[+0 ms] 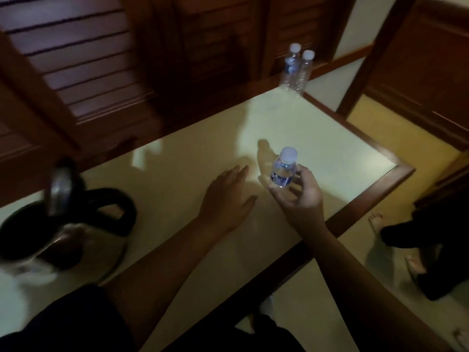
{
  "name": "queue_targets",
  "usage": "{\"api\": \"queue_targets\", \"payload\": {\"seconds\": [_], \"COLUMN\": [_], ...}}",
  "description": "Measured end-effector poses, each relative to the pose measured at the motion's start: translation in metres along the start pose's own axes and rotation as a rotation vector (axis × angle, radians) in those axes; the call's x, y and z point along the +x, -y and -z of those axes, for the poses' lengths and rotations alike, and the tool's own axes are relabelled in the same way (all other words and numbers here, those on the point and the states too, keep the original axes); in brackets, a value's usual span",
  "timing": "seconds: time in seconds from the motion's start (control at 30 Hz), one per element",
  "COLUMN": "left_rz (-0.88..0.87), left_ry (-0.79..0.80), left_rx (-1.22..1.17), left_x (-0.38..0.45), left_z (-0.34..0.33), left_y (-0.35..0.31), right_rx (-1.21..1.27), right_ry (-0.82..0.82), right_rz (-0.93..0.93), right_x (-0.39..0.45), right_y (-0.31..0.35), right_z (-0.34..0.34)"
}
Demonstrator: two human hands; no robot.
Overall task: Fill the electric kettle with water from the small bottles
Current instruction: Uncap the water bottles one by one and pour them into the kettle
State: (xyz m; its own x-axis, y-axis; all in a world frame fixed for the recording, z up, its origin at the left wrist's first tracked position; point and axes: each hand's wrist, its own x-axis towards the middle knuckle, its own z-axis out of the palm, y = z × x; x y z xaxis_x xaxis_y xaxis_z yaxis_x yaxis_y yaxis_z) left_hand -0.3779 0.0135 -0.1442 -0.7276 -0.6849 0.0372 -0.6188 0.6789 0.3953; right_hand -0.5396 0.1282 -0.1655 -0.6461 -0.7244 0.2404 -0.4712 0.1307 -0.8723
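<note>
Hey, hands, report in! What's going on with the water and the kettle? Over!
Right hand grips capped small bottle; left hand open, empty. Kettle far left, lid up. Two more bottles at far corner. Nothing in between.

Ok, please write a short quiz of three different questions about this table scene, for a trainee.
1. True or false: the cap is still on the small bottle that the right hand holds.
2. How many bottles stand at the far corner of the table?
3. The left hand is: A) gripping the kettle B) open above the table C) holding a cap.

Key: 1 true; 2 two; 3 B.
</note>
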Motion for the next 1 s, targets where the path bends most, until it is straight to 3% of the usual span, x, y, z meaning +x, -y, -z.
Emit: {"api": "queue_targets", "payload": {"seconds": [0.2, 0.4, 1.0], "left_rz": [0.07, 0.131, 0.146], "left_ry": [0.025, 0.048, 0.014], "left_rx": [0.055, 0.135, 0.242], "left_x": [0.138, 0.22, 0.233], "left_z": [-0.029, -0.043, -0.073], "left_y": [-0.032, -0.046, -0.033], "right_rx": [-0.004, -0.045, 0.0], "right_ry": [-0.115, -0.118, -0.029], "right_rz": [-0.025, 0.079, 0.087], "right_x": [0.132, 0.243, 0.345], "right_y": [-0.045, -0.096, -0.125], "right_z": [0.048, 0.062, 0.04]}}
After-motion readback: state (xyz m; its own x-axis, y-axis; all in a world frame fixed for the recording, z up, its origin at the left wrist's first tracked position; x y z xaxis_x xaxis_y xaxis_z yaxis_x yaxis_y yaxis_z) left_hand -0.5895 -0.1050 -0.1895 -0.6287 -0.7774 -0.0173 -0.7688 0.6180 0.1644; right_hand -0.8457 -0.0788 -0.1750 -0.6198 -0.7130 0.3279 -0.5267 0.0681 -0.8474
